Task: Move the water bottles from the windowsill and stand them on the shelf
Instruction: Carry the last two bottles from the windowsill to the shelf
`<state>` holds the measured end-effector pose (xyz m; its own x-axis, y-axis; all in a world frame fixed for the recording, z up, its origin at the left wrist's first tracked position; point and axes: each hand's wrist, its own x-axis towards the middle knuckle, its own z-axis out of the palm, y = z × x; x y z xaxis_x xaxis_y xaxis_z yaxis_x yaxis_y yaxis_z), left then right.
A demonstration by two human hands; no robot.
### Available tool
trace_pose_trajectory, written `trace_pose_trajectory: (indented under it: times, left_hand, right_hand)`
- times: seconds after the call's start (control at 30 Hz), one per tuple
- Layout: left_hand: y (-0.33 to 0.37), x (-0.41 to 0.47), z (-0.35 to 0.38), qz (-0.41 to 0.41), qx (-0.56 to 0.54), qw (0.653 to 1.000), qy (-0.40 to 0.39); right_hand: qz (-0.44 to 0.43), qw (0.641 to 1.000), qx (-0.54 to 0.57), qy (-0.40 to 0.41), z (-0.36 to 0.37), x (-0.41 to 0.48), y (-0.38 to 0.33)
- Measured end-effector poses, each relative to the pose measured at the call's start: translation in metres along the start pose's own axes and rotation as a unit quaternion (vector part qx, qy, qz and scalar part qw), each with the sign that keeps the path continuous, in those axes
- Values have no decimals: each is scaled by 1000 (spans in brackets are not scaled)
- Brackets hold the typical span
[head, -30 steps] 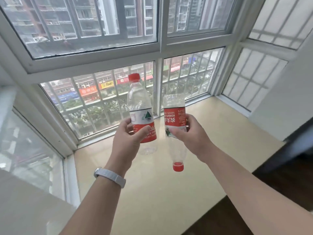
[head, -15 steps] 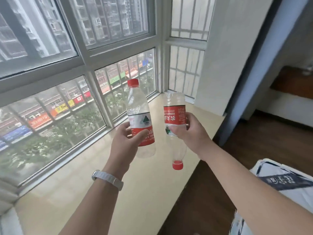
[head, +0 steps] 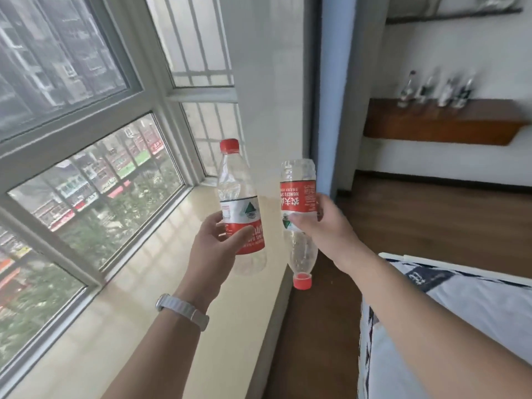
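Upright bottle [head: 236, 187] clasped in left grip [head: 213, 251]; inverted bottle [head: 298, 194], cap down, clasped in right grip [head: 328, 229].

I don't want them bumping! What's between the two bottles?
Nothing: the head view shows a bare gap between the upright bottle and the upside-down bottle.

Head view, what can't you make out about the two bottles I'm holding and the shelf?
Head view, shelf: the bottle-like things on it are blurred; count and kind unclear.
Head view, upside-down bottle: the right hand covers part of its label.
Head view, upright bottle: it hides fingertips of the left hand.
Both bottles: water level too faint to tell.
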<state>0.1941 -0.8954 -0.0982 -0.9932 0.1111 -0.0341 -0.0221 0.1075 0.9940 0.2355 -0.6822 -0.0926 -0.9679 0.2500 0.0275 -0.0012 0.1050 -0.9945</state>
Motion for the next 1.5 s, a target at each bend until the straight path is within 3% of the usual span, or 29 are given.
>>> trace_pose_trajectory:
  times: [0.47,1.1,1.5]
  left_hand:
    - [26,78,153,36,25,988,-151]
    - [33,293,272,22,-3,962,-273]
    - [47,383,329,44,-15,943,-329]
  right_hand:
    - [21,989,-1,146,-131,33,18]
    - [86,960,-74,257,-200,216,11]
    - [103,941,-77,313,-235,289,18]
